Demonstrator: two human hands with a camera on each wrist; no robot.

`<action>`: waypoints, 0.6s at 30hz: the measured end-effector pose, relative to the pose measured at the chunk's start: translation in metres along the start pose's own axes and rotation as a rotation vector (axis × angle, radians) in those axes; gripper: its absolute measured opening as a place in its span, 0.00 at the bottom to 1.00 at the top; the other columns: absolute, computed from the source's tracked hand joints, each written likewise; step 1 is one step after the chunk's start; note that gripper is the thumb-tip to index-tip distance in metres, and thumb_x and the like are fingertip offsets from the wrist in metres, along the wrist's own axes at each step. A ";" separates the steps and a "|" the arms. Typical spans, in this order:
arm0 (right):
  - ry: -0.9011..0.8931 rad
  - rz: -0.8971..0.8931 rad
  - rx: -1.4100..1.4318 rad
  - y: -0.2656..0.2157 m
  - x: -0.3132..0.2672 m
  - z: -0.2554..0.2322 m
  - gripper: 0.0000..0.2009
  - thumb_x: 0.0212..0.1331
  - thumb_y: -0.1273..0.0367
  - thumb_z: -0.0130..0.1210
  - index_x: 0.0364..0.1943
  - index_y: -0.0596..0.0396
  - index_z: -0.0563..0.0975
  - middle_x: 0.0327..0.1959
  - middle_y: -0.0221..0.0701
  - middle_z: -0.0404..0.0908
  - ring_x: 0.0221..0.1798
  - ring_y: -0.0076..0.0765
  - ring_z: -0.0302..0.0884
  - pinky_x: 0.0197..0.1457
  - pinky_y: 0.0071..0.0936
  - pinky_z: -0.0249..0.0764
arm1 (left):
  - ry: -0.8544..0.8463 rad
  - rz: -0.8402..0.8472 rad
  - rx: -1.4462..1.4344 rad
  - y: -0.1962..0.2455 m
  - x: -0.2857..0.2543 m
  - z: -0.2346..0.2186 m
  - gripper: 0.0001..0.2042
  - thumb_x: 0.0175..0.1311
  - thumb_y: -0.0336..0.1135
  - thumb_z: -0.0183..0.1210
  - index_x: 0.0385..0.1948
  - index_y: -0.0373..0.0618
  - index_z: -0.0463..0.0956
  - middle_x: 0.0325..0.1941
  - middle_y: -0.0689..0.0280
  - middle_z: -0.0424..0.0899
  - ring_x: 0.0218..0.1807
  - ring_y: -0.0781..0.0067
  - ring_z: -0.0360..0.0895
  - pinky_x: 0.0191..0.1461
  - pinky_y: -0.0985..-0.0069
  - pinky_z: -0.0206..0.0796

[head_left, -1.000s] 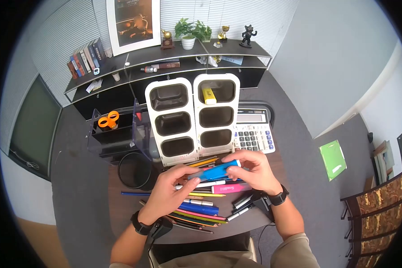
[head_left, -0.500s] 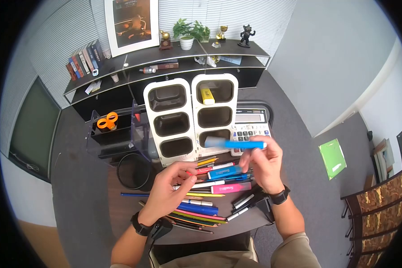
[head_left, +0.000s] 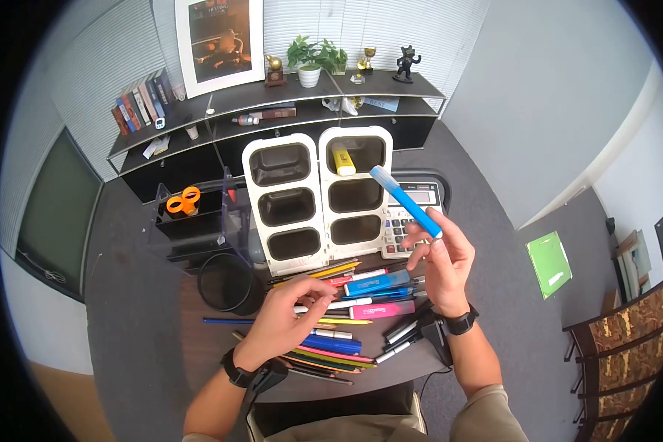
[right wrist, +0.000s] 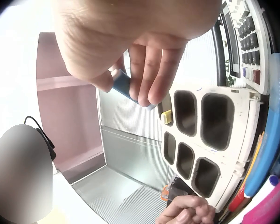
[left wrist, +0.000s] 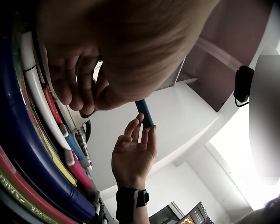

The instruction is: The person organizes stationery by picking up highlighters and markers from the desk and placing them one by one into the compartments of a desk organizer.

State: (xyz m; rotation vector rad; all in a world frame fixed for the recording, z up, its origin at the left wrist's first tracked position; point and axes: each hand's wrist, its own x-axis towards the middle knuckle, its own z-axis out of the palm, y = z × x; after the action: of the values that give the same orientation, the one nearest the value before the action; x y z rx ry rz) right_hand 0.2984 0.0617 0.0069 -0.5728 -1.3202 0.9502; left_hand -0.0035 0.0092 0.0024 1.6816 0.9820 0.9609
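- The right hand (head_left: 443,259) is pinching the lower end of a slim blue plastic highlighter (head_left: 405,200), lifting it above the grey desk calculator (head_left: 412,214), tip angling toward the two white six-pocket organiser trays (head_left: 318,193); a yellow highlighter (head_left: 342,160) is sitting in the top right pocket.
- The left hand (head_left: 287,318), fingers curled, is picking at the heap of pens and pencils (head_left: 339,324); whether it is gripping one I cannot tell.
- Judging by this, sorting is under way; next the blue one wants lowering tip-first into a pocket.

Grey carpet (head_left: 493,184); black shelf (head_left: 272,110); blinds (head_left: 390,29)

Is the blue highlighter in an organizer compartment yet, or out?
Out: the right hand holds the blue highlighter tilted above the white organizer.
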 end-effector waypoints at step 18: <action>-0.037 0.167 -0.208 -0.017 0.052 0.034 0.22 0.79 0.72 0.65 0.74 0.55 0.80 0.49 0.33 0.89 0.40 0.17 0.83 0.32 0.18 0.81 | 0.002 0.070 0.001 -0.003 0.000 0.003 0.07 0.79 0.27 0.66 0.52 0.37 0.86 0.52 0.60 0.94 0.51 0.70 0.91 0.53 0.73 0.82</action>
State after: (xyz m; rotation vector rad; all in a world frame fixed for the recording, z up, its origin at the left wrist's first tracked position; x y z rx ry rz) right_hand 0.2683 0.0910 0.0553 -0.8390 -1.4307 0.9687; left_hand -0.0016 0.0085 -0.0012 1.7264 0.9300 1.0082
